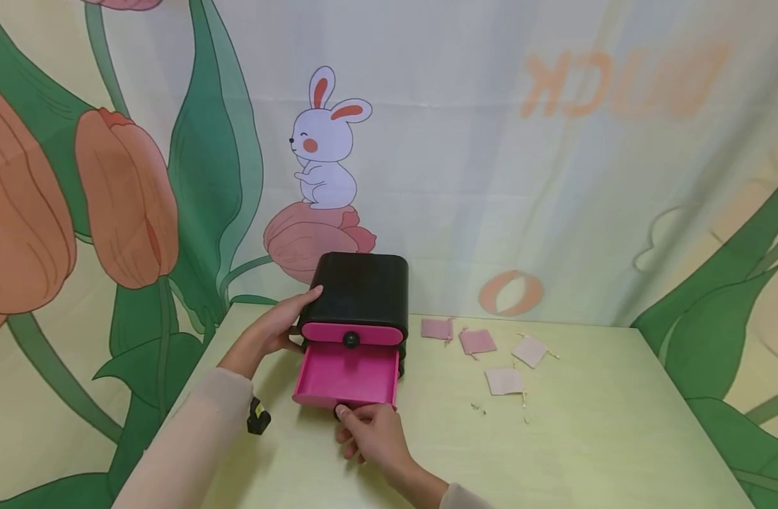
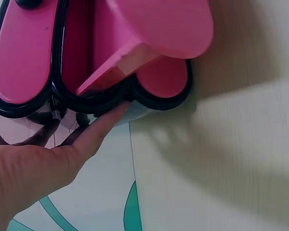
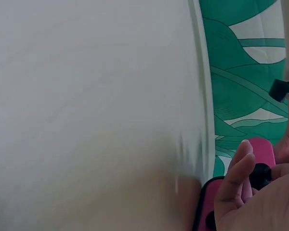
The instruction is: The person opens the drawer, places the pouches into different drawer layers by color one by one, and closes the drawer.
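Bottom drawer (image 2: 166, 79) partly hidden behind pulled-out pink drawer (image 1: 347, 378). Right hand (image 1: 378, 433) pinches half-covered black knob (image 3: 260, 177); left hand (image 1: 279, 319) spread against rounded black cabinet (image 1: 361, 288).

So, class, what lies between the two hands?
In the head view, the open drawer lies between the left hand, at the cabinet, and the right hand, which pinches the drawer's knob.

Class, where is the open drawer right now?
In the head view, the open drawer juts out just left of centre, between the top drawer and the right hand.
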Demonstrator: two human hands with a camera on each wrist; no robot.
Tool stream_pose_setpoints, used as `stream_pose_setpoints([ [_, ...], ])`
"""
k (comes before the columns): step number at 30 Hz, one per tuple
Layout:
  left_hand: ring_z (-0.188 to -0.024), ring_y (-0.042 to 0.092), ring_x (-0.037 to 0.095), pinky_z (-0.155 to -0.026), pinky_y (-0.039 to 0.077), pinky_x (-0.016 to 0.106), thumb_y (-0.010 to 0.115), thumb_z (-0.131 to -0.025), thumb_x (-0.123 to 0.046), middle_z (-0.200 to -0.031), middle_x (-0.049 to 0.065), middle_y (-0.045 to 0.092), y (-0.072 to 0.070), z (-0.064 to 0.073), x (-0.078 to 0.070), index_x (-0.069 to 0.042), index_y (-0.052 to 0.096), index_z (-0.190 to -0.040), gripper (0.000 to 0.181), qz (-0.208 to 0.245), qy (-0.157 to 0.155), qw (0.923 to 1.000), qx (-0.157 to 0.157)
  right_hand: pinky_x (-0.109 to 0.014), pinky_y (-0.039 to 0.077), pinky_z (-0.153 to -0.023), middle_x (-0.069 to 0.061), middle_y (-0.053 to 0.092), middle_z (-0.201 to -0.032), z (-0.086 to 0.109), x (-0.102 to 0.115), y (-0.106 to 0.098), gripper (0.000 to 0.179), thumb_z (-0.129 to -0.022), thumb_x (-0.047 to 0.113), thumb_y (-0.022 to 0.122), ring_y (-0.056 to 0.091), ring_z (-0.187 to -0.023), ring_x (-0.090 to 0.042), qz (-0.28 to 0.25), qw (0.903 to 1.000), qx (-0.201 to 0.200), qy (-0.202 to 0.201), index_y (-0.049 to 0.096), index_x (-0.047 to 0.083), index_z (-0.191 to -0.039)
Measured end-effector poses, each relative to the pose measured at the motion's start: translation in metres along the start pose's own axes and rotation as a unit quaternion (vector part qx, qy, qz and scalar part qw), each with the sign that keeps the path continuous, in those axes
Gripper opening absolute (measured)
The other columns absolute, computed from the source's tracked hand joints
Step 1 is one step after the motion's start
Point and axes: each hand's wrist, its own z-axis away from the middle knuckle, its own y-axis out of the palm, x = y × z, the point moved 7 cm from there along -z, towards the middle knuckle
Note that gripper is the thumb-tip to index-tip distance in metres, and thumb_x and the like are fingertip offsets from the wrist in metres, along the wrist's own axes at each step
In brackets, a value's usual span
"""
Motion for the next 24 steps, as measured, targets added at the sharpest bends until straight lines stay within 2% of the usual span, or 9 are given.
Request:
stream_pose_setpoints([
  [6, -0.149, 0.029, 0.060, -0.101, 0.045, 0.077, 0.048, -0.103, -0.069, -0.172, 0.020, 0.020, -0.002, 0.000, 0.000, -0.018, 0.020, -0.170, 0.089, -0.001, 0.002, 1.0000, -0.001, -0.027, 0.049, -0.041, -0.006, 0.074, -0.070, 0.008, 0.007, -0.004, 0.048, -0.102, 0.046, 0.070, 0.065, -0.048, -0.014, 0.036, 0.9982, 0.045, -0.016, 0.077, 0.004, -0.080],
  [10, -0.149, 0.028, 0.060, -0.101, 0.045, 0.077, 0.048, -0.103, -0.070, -0.172, 0.020, 0.019, -0.004, -0.001, 0.000, -0.018, 0.019, -0.170, 0.089, -0.001, 0.001, 1.0000, -0.001, -0.025, 0.049, -0.044, -0.007, 0.076, -0.074, 0.010, 0.027, -0.029, 0.035, -0.101, 0.042, 0.073, 0.067, -0.052, -0.017, 0.082, 0.9923, 0.069, -0.062, 0.079, 0.011, -0.086],
  [13, -0.148, 0.029, 0.060, -0.101, 0.045, 0.077, 0.048, -0.103, -0.069, -0.172, 0.020, 0.020, -0.005, -0.001, 0.001, -0.019, 0.020, -0.170, 0.088, 0.001, 0.003, 1.0000, -0.002, -0.024, 0.049, -0.048, -0.005, 0.075, -0.078, 0.005, 0.038, -0.063, 0.026, -0.101, 0.037, 0.074, 0.068, -0.056, -0.019, 0.128, 0.9850, 0.049, -0.105, 0.079, 0.014, -0.092],
  [16, -0.148, 0.030, 0.060, -0.101, 0.046, 0.077, 0.049, -0.103, -0.069, -0.171, 0.020, 0.021, -0.006, -0.001, 0.001, -0.018, 0.021, -0.170, 0.088, 0.003, 0.003, 1.0000, -0.001, -0.027, 0.051, -0.052, -0.001, 0.074, -0.080, -0.005, 0.038, -0.107, 0.018, -0.100, 0.032, 0.077, 0.068, -0.060, -0.018, 0.172, 0.9761, 0.003, -0.133, 0.080, 0.014, -0.097],
  [20, -0.149, 0.030, 0.059, -0.100, 0.046, 0.077, 0.049, -0.102, -0.071, -0.171, 0.019, 0.021, -0.005, -0.002, 0.000, -0.018, 0.021, -0.170, 0.090, 0.003, 0.002, 1.0000, 0.001, -0.026, 0.055, -0.062, 0.005, 0.071, -0.083, -0.016, 0.022, -0.171, 0.014, -0.096, 0.028, 0.082, 0.066, -0.069, -0.013, 0.240, 0.9582, -0.074, -0.137, 0.080, 0.015, -0.099],
  [24, -0.149, 0.029, 0.060, -0.100, 0.047, 0.076, 0.050, -0.102, -0.071, -0.171, 0.020, 0.021, -0.003, -0.002, 0.000, -0.018, 0.020, -0.170, 0.091, -0.003, 0.004, 1.0000, 0.002, -0.028, 0.054, -0.070, 0.001, 0.071, -0.088, -0.019, 0.001, -0.232, 0.018, -0.094, 0.026, 0.083, 0.064, -0.078, -0.014, 0.298, 0.9376, -0.129, -0.124, 0.078, 0.011, -0.102],
])
